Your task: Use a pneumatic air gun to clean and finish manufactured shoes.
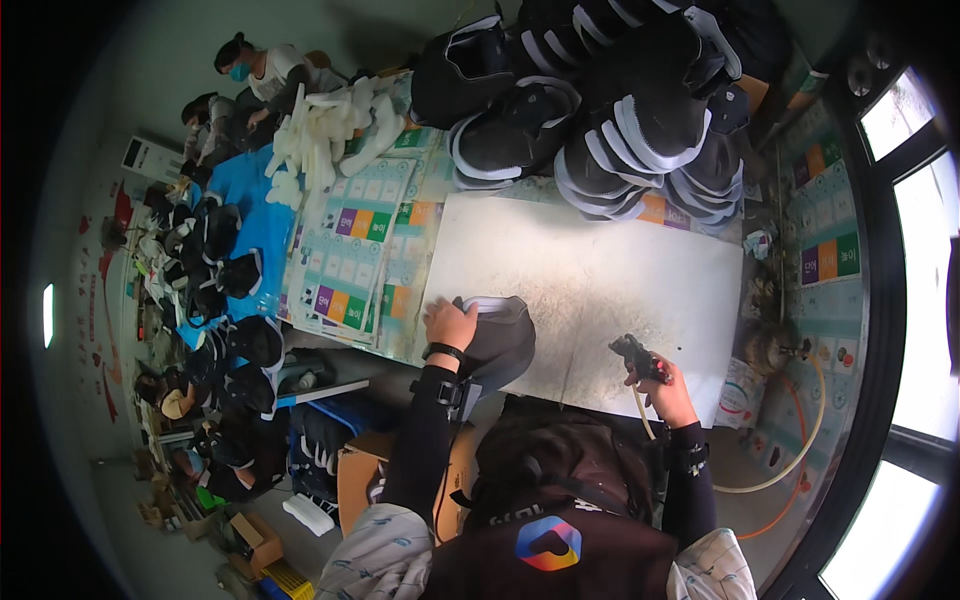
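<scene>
My left hand [452, 325] grips the edge of a dark grey shoe upper [503, 345] with a pale collar lining. The upper lies at the near left edge of a white work sheet [570, 260], partly past it. In my right hand [673, 393] is a small dark spray gun [632, 352], its nozzle end toward the upper but apart from it. A pale hose [800, 455] loops at the right, and another stretch of pale tubing shows below the gun. Fingers of my right hand wrap round the gun's handle; the trigger is hard to make out.
Black shoe uppers with white edges [640, 120] are piled along the table's far side. White shoe-shaped pieces [320, 135] lie at the far left. More uppers [215, 235] cover a blue sheet beyond. A metal pot [768, 347] stands at the right; co-workers [270, 80] sit at the left.
</scene>
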Action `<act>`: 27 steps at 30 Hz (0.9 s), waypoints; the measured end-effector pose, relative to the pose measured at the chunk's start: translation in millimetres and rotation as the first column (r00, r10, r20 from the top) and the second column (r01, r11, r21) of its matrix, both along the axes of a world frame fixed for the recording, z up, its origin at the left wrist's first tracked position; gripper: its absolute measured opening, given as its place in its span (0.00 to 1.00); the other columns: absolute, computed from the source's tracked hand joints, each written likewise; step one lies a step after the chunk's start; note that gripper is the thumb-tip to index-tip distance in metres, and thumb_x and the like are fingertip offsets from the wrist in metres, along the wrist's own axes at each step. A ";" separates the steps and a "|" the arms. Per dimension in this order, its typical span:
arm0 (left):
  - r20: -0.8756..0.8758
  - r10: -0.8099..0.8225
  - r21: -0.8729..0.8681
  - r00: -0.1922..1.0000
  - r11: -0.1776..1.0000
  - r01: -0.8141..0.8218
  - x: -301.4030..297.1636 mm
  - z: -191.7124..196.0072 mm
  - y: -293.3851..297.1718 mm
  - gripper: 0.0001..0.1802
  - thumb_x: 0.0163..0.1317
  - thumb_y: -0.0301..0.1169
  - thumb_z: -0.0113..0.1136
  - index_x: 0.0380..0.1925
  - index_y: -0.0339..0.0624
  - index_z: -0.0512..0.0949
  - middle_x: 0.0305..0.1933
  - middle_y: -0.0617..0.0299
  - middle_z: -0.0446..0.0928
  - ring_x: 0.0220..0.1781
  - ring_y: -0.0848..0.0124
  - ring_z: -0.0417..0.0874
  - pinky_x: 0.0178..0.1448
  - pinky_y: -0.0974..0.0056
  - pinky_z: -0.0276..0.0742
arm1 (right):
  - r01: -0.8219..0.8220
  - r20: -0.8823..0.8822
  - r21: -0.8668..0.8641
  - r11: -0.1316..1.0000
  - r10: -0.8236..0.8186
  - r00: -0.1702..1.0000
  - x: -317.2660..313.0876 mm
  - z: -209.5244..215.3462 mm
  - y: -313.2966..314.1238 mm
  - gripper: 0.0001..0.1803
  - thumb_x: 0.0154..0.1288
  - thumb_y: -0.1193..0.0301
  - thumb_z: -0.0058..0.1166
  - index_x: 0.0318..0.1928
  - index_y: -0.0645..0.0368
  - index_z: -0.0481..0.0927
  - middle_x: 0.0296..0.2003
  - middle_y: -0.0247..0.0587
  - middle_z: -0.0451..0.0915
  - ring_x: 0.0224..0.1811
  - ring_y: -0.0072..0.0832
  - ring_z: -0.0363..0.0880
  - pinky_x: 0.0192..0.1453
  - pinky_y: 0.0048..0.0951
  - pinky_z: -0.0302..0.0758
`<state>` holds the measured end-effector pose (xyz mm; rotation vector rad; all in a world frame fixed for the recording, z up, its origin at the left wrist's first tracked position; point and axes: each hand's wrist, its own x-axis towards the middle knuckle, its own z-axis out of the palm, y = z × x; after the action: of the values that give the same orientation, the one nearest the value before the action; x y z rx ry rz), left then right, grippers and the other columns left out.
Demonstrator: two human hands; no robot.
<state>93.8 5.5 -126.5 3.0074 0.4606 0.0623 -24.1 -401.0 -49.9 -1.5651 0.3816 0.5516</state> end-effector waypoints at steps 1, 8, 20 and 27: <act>-0.331 0.052 -0.108 0.942 0.990 -0.092 3.5 7.4 11.1 0.23 0.65 0.47 0.67 0.40 0.34 0.85 0.43 0.41 0.86 0.53 0.42 0.85 0.61 0.44 0.80 | -0.003 0.009 0.011 1.000 0.003 1.000 -0.5 2.8 0.9 0.20 0.52 0.82 0.51 0.48 0.64 0.82 0.34 0.32 0.87 0.36 0.21 0.78 0.41 0.25 0.74; -0.063 -0.659 0.209 0.750 0.726 0.656 9.3 142.7 5.2 0.09 0.65 0.40 0.65 0.39 0.51 0.86 0.35 0.63 0.85 0.47 0.57 0.81 0.47 0.53 0.78 | -0.004 0.048 -0.021 1.000 0.005 0.999 -4.6 -4.7 -4.0 0.18 0.53 0.80 0.53 0.46 0.61 0.83 0.33 0.33 0.88 0.32 0.21 0.78 0.39 0.27 0.74; -0.165 -0.681 -0.261 0.714 0.728 0.634 48.8 4.3 -131.2 0.14 0.70 0.42 0.60 0.36 0.43 0.85 0.33 0.46 0.85 0.40 0.46 0.87 0.45 0.45 0.83 | -0.176 0.296 -0.414 0.893 0.315 0.902 1.4 -12.0 50.6 0.16 0.58 0.72 0.55 0.48 0.60 0.80 0.34 0.62 0.83 0.42 0.62 0.82 0.47 0.57 0.77; -0.216 -0.665 -0.326 0.715 0.740 0.589 48.3 3.9 -128.7 0.14 0.70 0.42 0.60 0.40 0.45 0.86 0.37 0.47 0.86 0.42 0.45 0.87 0.49 0.45 0.82 | -0.165 0.244 -0.541 0.825 0.341 0.908 8.7 -43.6 68.3 0.15 0.56 0.71 0.54 0.46 0.57 0.80 0.31 0.60 0.83 0.39 0.61 0.83 0.47 0.58 0.78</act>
<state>142.1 -123.2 -122.5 2.7557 -0.5407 -0.5041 -15.4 -332.7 -93.5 -2.2112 0.0482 0.3928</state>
